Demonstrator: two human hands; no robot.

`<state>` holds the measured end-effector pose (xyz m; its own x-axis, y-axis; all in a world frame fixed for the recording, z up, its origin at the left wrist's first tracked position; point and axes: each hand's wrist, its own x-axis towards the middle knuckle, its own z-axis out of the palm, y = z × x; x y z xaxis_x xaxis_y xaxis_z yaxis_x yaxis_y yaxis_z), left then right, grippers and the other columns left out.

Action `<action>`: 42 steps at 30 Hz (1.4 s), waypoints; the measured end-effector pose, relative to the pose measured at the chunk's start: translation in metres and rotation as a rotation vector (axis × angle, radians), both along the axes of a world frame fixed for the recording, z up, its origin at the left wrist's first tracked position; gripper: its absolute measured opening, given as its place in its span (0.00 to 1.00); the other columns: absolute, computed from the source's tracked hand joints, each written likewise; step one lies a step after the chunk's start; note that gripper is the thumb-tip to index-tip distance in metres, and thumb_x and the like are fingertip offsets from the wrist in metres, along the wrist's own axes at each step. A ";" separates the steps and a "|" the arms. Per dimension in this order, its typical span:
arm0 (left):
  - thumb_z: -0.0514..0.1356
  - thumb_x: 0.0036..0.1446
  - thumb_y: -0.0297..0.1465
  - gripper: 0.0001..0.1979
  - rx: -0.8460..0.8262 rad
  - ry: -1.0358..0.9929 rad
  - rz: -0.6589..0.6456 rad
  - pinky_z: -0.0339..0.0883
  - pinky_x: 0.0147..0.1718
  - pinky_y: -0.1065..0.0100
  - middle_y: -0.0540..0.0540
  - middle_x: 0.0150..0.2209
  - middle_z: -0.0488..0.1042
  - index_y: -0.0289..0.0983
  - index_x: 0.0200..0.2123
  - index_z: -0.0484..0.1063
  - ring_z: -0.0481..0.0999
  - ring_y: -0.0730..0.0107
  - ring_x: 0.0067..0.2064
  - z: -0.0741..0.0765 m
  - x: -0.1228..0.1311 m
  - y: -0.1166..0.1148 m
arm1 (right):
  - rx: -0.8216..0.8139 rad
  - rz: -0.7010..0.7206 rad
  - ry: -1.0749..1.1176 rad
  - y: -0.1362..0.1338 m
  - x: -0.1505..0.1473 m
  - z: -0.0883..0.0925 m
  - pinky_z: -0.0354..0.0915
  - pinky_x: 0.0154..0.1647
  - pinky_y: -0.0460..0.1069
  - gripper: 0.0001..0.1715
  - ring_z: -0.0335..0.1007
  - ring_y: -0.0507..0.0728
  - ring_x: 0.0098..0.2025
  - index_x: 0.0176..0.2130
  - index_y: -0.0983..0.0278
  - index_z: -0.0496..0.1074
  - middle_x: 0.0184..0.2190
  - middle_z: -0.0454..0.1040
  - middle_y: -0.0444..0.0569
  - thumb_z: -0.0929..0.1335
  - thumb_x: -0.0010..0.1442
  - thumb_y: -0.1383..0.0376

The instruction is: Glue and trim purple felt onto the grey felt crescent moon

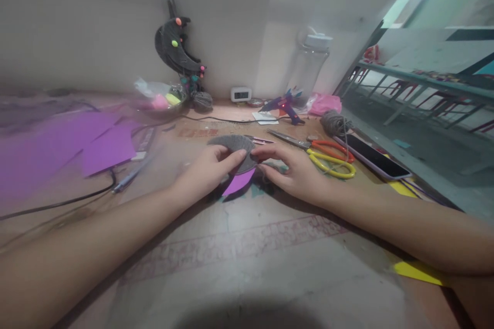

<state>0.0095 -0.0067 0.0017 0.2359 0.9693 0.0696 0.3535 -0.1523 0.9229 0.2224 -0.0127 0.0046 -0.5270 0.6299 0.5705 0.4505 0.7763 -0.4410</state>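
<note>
A crescent-shaped cutout [234, 142] is mostly wound with grey yarn; its lower tip is bare purple card [239, 183]. My left hand [210, 167] is closed on it, thumb on the front face and fingers behind. At the crescent's right edge, my right hand [295, 172] has its thumb and index finger curled in, with what looks like a thin strand of grey yarn at the fingertips. The ball of grey yarn [335, 123] lies to the right, beyond the scissors [330, 157] with orange and yellow handles.
Purple sheets [110, 149], a pen [129, 177] and a black cable lie left. At the back are a decorated dark crescent [173, 49], a small digital clock [241, 94], a glue gun [285, 105] and a clear bottle [311, 69]. A phone [374, 157] rests near the right edge.
</note>
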 end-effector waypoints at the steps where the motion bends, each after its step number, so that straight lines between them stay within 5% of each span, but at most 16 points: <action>1: 0.59 0.56 0.48 0.21 0.007 0.007 0.002 0.58 0.24 0.70 0.50 0.23 0.71 0.37 0.23 0.69 0.68 0.70 0.25 0.001 0.000 0.000 | 0.006 0.000 -0.006 0.000 0.000 0.000 0.72 0.47 0.50 0.16 0.77 0.54 0.44 0.49 0.63 0.71 0.44 0.79 0.50 0.66 0.61 0.70; 17: 0.61 0.53 0.48 0.21 -0.025 0.084 0.031 0.50 0.17 0.70 0.51 0.17 0.68 0.38 0.21 0.70 0.64 0.71 0.18 0.008 0.001 -0.007 | -0.038 -0.044 -0.026 -0.003 -0.001 0.002 0.72 0.46 0.51 0.12 0.77 0.55 0.43 0.44 0.60 0.73 0.41 0.80 0.48 0.67 0.59 0.68; 28: 0.61 0.55 0.48 0.20 -0.050 -0.031 0.002 0.52 0.19 0.71 0.51 0.20 0.68 0.36 0.24 0.73 0.63 0.73 0.21 0.002 0.001 -0.001 | -0.051 -0.003 -0.035 -0.005 -0.002 0.002 0.72 0.47 0.53 0.15 0.77 0.56 0.44 0.49 0.62 0.69 0.44 0.78 0.50 0.67 0.61 0.67; 32: 0.61 0.55 0.46 0.19 -0.106 -0.151 -0.045 0.55 0.20 0.71 0.50 0.20 0.69 0.36 0.24 0.72 0.64 0.73 0.21 0.002 0.002 0.000 | -0.060 0.007 -0.023 -0.001 0.002 0.006 0.70 0.51 0.55 0.23 0.76 0.57 0.48 0.57 0.60 0.63 0.49 0.77 0.52 0.63 0.63 0.71; 38: 0.61 0.55 0.47 0.19 -0.236 -0.315 -0.074 0.53 0.16 0.72 0.53 0.17 0.65 0.38 0.24 0.67 0.61 0.76 0.17 0.004 0.003 -0.002 | 0.143 -0.252 -0.451 0.031 0.031 0.026 0.66 0.51 0.59 0.17 0.72 0.64 0.50 0.52 0.64 0.71 0.48 0.77 0.56 0.64 0.64 0.66; 42: 0.62 0.54 0.48 0.21 -0.208 -0.360 -0.043 0.50 0.16 0.74 0.56 0.17 0.59 0.39 0.23 0.62 0.57 0.79 0.17 0.002 0.003 0.000 | 0.127 -0.345 -0.638 0.048 0.051 0.030 0.63 0.52 0.58 0.19 0.70 0.67 0.52 0.53 0.65 0.73 0.48 0.77 0.59 0.66 0.62 0.64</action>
